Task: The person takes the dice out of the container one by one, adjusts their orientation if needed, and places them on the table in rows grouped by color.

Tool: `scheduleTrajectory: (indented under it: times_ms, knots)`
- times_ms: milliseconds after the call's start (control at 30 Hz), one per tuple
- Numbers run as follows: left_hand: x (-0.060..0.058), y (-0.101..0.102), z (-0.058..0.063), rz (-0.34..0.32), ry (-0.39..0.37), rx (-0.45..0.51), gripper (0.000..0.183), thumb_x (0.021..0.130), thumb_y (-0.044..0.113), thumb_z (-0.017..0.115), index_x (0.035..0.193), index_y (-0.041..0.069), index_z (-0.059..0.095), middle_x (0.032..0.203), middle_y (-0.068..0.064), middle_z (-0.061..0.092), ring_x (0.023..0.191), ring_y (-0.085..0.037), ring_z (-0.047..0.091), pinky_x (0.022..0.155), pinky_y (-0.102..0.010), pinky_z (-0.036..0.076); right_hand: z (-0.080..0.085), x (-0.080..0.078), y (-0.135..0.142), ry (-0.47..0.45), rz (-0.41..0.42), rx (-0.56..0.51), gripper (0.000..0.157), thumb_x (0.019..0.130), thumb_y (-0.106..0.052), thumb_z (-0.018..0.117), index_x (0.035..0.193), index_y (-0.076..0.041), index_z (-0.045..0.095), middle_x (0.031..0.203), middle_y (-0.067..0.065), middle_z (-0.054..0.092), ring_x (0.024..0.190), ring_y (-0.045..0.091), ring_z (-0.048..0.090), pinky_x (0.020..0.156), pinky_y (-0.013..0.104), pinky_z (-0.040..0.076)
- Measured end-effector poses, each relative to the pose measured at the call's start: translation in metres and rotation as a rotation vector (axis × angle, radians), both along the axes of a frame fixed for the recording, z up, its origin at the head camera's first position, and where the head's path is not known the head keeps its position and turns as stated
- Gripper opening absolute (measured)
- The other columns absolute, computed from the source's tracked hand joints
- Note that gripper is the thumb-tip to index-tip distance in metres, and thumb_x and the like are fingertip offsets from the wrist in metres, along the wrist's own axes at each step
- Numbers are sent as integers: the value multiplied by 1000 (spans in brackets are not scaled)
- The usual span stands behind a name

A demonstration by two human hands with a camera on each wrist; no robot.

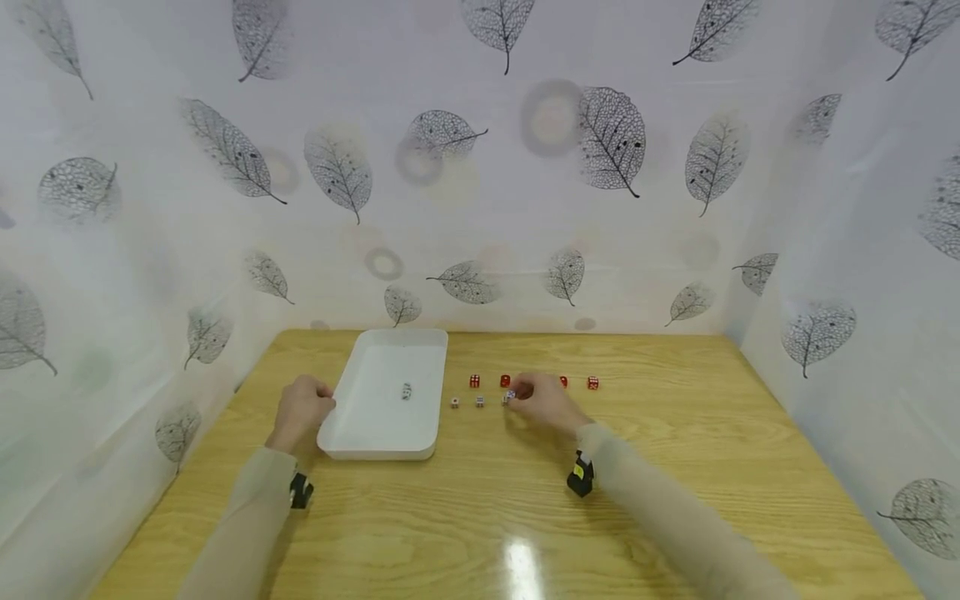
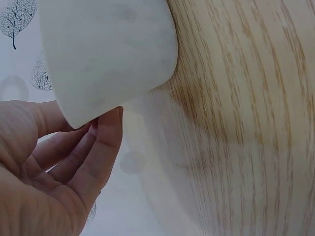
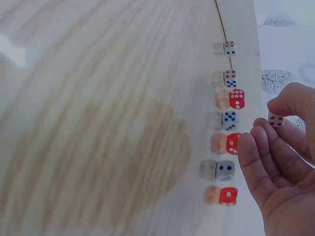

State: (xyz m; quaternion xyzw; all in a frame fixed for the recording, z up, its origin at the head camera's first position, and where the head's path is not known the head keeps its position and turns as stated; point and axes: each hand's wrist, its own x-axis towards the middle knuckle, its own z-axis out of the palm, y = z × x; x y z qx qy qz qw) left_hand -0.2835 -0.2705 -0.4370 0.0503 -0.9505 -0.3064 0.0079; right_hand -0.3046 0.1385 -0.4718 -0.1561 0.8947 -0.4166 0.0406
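On the left of the table is a white tray (image 1: 378,429) with a few white dice (image 1: 407,391) inside. My left hand (image 1: 302,410) pinches the tray's left rim between thumb and fingers; the left wrist view shows the hand (image 2: 69,162) at the tray's corner (image 2: 110,59). Right of the tray, my right hand (image 1: 546,403) pinches a white die (image 3: 276,119) with red pips on its visible face. It is over a row of white dice (image 1: 480,402), just in front of a row of red dice (image 1: 475,381). The hand hides part of the red row.
The wooden table (image 1: 465,525) extends in front of both rows and to the right. A pale curtain (image 1: 480,225) printed with leaves encloses the back and sides. More red dice (image 1: 593,382) sit right of my right hand.
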Motion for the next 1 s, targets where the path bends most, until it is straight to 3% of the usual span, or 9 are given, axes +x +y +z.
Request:
scheduleTrajectory:
  times_ms: [500,767,1000]
  knots:
    - [-2,-1,-2,6,-20,-11,22,87,5,55,98,-9,69,97,-25,69,79,-29,63,62,-34,50,2,-4,36,20,-67,91,14,85,-17,72,98,-11,70,94,1,68,87,14,62,77,31,54]
    - [-1,-1,-3,9,-13,-22,22,87,5,56,98,-10,68,98,-26,69,80,-31,63,63,-37,51,6,-4,50,-10,-61,149,11,86,-16,71,96,-11,71,94,2,69,88,16,63,80,35,54]
    - [-3,-1,-3,15,-14,-21,22,86,5,56,98,-9,68,98,-25,69,81,-30,63,64,-36,50,3,-8,62,-13,-19,203,11,88,-14,70,95,-7,73,93,5,70,84,16,62,73,30,52]
